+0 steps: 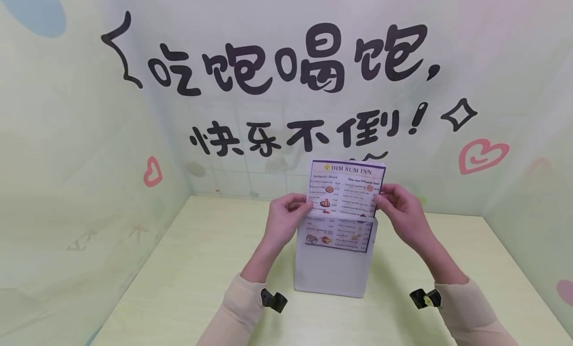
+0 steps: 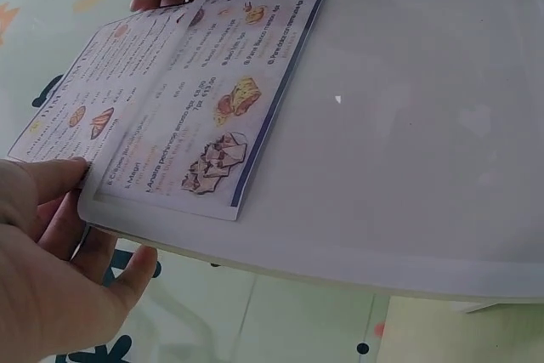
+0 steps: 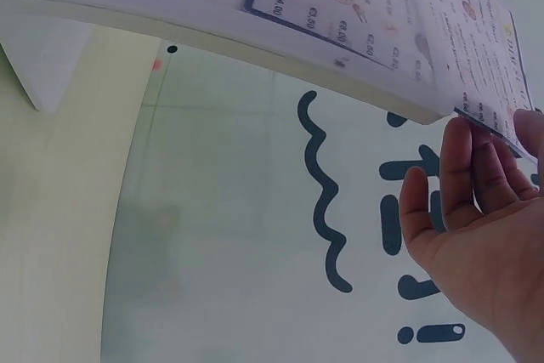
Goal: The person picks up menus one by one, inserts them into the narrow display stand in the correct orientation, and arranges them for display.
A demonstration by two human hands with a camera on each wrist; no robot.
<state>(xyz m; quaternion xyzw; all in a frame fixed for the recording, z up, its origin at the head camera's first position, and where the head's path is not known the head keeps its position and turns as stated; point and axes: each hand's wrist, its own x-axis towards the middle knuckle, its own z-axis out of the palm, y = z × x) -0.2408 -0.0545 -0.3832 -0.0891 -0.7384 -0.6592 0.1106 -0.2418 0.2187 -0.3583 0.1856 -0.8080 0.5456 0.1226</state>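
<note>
A printed menu sheet (image 1: 344,189) headed "DIM SUM INN" sits partway inside an upright clear-fronted menu holder (image 1: 331,271). Its lower part shows through the front panel, and its upper part sticks out above the top edge. My left hand (image 1: 286,214) pinches the sheet's left edge between thumb and fingers, close to the holder's top corner. On the opposite side, my right hand (image 1: 403,214) pinches the right edge. In the left wrist view the menu's bottom edge lies behind the panel, a little askew, with the panel's lower part bare.
The holder stands on a pale wooden table (image 1: 179,271). Behind it hangs a backdrop (image 1: 250,177) with black Chinese lettering and pink hearts. Similar printed sheeting (image 1: 80,197) rises along the left side. Dark wrist cameras (image 1: 274,300) are strapped over both sleeves.
</note>
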